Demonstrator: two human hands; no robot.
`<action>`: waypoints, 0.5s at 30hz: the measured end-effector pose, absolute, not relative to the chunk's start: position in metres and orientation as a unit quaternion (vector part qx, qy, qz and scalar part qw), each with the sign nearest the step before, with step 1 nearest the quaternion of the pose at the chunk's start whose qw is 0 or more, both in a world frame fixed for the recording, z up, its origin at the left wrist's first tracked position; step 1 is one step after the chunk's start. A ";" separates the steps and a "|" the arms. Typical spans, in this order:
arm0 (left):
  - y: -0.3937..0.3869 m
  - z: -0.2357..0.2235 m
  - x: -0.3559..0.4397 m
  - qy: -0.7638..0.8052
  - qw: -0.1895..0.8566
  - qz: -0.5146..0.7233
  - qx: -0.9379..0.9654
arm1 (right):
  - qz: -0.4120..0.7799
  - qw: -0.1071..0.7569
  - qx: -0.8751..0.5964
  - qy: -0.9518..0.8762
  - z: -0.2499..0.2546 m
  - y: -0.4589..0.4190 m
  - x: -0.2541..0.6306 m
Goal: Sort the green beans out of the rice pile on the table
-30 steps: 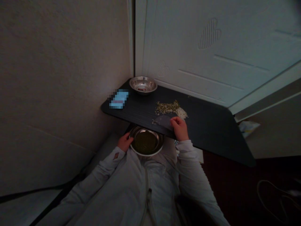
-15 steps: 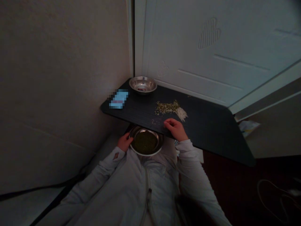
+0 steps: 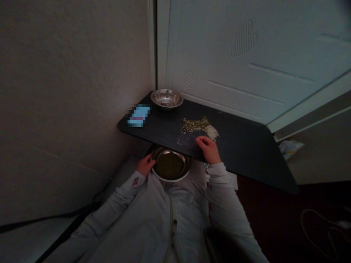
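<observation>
Looks like a home: dim corner of a room. Landmark: dark tabletop (image 3: 246, 153), rounded corners. Behind it, white door-like panel (image 3: 208, 44) with pressed heart motifs (image 3: 242, 40), domestic in style. Left of it, plain pale wall (image 3: 76, 73). At its far left end, household steel bowl (image 3: 166, 107); near its middle, loose grains (image 3: 195, 125). Right of and below it, dark reddish floor (image 3: 263, 215), loose pale cable (image 3: 302, 223).

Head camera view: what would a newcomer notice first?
Probably the bright blue, pixelated patch at the left end of the dark tabletop. Next, perhaps, the greenish and pale grains just beyond the right hand. Below the near edge, the left hand holds a metal bowl with dark green contents.
</observation>
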State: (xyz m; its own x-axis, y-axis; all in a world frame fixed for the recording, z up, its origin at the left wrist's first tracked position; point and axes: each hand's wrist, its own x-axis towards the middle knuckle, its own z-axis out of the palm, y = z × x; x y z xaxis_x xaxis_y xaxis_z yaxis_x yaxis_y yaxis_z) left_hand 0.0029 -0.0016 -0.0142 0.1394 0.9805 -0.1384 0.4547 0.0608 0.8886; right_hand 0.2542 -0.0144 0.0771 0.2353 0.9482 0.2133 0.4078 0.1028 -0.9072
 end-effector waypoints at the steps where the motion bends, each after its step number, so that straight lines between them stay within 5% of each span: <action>1: -0.002 -0.013 0.003 0.585 0.436 0.300 0.614 | 0.249 0.518 -0.624 -0.530 0.076 -0.013 0.256; 5: -0.002 -0.009 0.004 0.584 0.440 0.295 0.616 | 0.176 0.576 -0.663 -0.445 0.070 -0.008 0.260; 15: -0.003 -0.004 0.005 0.589 0.435 0.296 0.613 | 0.094 0.554 -0.715 -0.416 0.066 -0.005 0.262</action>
